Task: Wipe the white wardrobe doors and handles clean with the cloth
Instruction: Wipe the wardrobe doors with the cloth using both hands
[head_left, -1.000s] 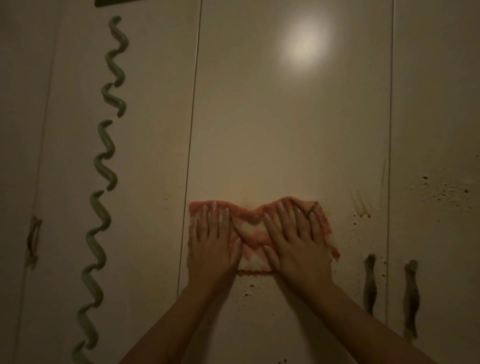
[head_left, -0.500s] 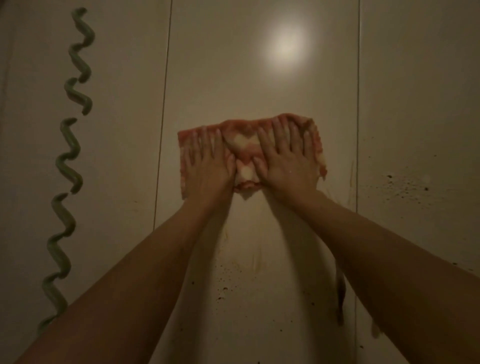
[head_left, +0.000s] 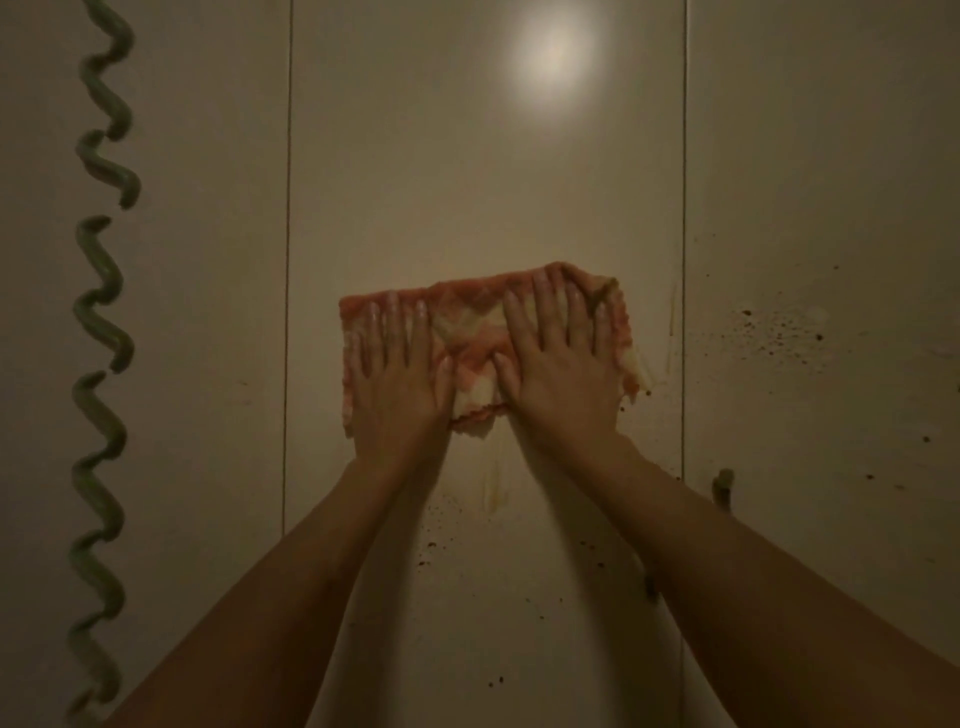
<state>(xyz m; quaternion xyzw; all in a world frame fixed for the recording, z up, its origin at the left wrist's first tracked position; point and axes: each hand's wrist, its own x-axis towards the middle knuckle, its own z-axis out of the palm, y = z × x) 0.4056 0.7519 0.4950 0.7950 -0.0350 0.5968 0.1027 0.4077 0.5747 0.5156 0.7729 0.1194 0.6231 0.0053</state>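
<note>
Forearms stretch in from the near edge to two flat hands. Dark specks (head_left: 431, 545) dot the middle door (head_left: 467, 182) between them, and a dark handle (head_left: 723, 488) shows just right of the right seam. The left hand (head_left: 400, 374) and right hand (head_left: 561, 358) press side by side on the cloth (head_left: 472, 332), fingers (head_left: 395, 322) straight and slightly apart, gripping nothing. The pink and cream cloth lies flat against the middle door, its long axis running left to right, the right end tilted a little higher. A green wavy strip (head_left: 98, 312) runs up the left door (head_left: 208, 364). A bright light spot (head_left: 550, 52) glows far above.
</note>
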